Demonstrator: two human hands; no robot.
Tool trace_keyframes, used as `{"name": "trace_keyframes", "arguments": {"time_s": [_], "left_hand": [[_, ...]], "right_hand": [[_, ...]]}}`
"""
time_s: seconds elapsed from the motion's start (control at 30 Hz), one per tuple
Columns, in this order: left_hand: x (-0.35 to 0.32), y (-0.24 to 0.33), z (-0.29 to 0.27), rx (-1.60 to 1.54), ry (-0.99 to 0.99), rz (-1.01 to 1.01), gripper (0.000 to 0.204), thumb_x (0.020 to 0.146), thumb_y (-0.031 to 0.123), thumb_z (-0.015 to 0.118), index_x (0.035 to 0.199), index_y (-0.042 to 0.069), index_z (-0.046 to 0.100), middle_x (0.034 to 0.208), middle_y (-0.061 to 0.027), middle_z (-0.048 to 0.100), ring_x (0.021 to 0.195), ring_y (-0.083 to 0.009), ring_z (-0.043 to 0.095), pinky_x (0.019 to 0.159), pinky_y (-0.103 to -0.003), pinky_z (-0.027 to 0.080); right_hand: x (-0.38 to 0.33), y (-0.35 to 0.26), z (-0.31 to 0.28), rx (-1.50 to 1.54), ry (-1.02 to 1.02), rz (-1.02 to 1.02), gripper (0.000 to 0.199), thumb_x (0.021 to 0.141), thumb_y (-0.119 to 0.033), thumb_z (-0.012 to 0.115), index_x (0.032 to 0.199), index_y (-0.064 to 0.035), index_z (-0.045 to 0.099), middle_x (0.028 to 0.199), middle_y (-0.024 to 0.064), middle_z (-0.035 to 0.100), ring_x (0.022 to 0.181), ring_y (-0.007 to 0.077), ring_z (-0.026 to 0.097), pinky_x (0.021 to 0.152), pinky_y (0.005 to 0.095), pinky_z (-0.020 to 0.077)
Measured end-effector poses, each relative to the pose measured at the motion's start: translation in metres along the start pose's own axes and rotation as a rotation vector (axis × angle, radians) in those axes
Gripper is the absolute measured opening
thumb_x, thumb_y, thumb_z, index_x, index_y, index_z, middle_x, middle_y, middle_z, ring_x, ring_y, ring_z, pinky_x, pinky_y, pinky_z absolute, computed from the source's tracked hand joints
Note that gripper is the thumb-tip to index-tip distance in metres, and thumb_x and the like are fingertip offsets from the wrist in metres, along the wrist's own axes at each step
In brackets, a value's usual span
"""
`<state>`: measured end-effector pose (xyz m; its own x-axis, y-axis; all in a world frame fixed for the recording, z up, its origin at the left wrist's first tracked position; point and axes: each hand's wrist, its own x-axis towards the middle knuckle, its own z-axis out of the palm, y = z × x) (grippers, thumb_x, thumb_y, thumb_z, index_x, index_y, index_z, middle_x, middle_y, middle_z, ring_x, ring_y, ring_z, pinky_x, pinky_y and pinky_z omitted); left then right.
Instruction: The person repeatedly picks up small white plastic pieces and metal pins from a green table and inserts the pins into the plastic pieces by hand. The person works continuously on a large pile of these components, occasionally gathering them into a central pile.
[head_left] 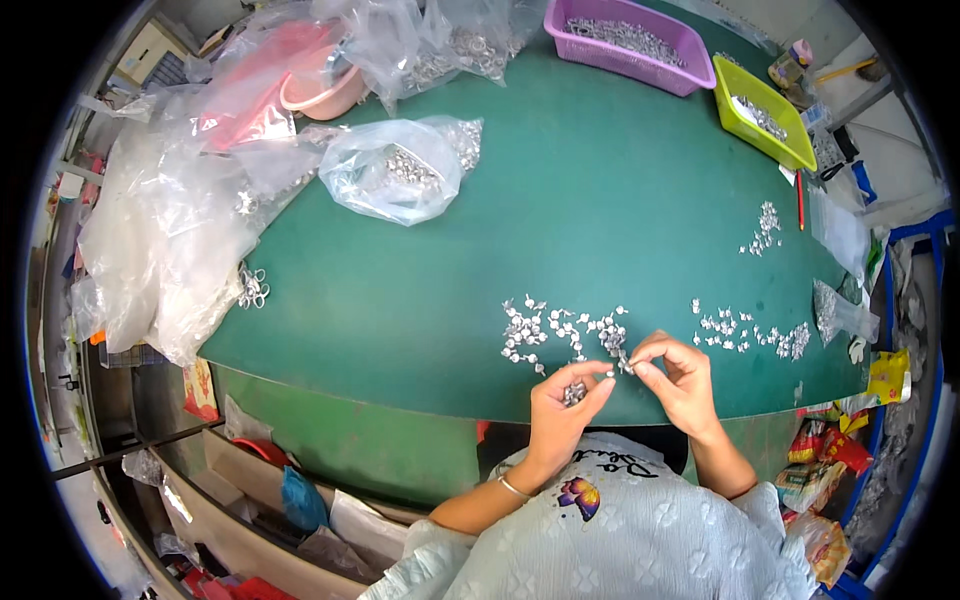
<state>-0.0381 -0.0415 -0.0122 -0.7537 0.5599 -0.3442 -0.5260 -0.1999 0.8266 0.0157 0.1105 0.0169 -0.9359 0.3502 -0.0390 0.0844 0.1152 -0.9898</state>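
Near the front edge of the green table point(420, 290), my left hand point(563, 405) is curled around several small silvery metal pieces point(574, 393). One more piece shows at its thumb and fingertip. Close beside it on the right, my right hand point(680, 380) pinches a small silvery metal piece point(626, 366) between thumb and forefinger. The two hands' fingertips are a little apart. Just beyond them lies a loose pile of like pieces point(523, 330). A second scatter of metal pieces point(745, 333) spreads to the right of my right hand. Their exact kind is too small to tell.
An open clear bag of metal pieces point(395, 172) stands at the back left, near piled plastic bags point(160, 220) and a pink bowl point(325, 95). A purple basket point(640, 70) and a yellow-green basket point(760, 135) hold more pieces. A red pencil point(800, 200) lies at the right.
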Motion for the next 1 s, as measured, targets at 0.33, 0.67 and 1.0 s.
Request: {"name": "trace_keyframes", "arguments": {"time_s": [0.33,0.67,1.0], "left_hand": [[0.010,0.015,0.011,-0.022,-0.057,0.113,0.013,0.076,-0.003,0.063,0.089,-0.001,0.064,0.067,0.0022,0.053,0.056,-0.0016,0.043,0.047,-0.016,0.032],[0.004,0.024,0.010,-0.036,-0.149,0.122,0.018,0.074,-0.006,0.063,0.092,-0.003,0.064,0.066,0.0020,0.052,0.061,-0.0031,0.043,0.054,-0.018,0.033],[-0.002,0.028,0.016,-0.047,-0.175,0.206,0.020,0.073,-0.007,0.065,0.092,-0.002,0.063,0.064,0.0020,0.052,0.058,-0.0023,0.043,0.051,-0.017,0.033]], "right_hand": [[0.005,-0.024,0.005,-0.182,0.026,-0.287,0.009,0.072,0.005,0.063,0.081,0.0036,0.061,0.076,0.0111,0.060,0.072,0.0217,0.056,0.066,0.0300,0.0440],[0.002,-0.034,0.007,-0.446,0.059,-0.523,0.011,0.067,0.003,0.065,0.077,0.0023,0.060,0.075,0.0107,0.059,0.068,0.0244,0.054,0.063,0.0326,0.0398],[-0.005,-0.040,0.006,-0.402,0.078,-0.545,0.012,0.068,0.004,0.065,0.080,0.0026,0.060,0.077,0.0113,0.059,0.068,0.0239,0.054,0.063,0.0324,0.0398]]}}
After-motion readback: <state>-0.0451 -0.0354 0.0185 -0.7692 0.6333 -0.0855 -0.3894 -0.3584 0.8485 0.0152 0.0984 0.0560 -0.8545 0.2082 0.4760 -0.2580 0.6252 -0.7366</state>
